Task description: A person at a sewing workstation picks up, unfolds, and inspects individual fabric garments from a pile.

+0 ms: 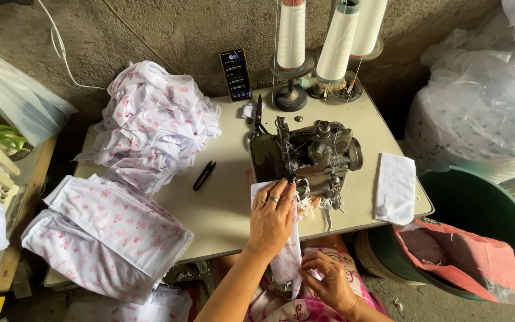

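Plainly, the left hand (271,219) lies flat, fingers apart, pressing the white fabric strip (287,253) on the tabletop (222,203) against the overlock sewing machine (308,158); fingertips so near risk a nick. The right hand (329,281) pinches the strip's hanging end below.

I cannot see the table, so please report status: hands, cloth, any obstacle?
Left hand flat on white cloth strip at sewing machine. Right hand pinches strip's lower end. Nothing blocking.
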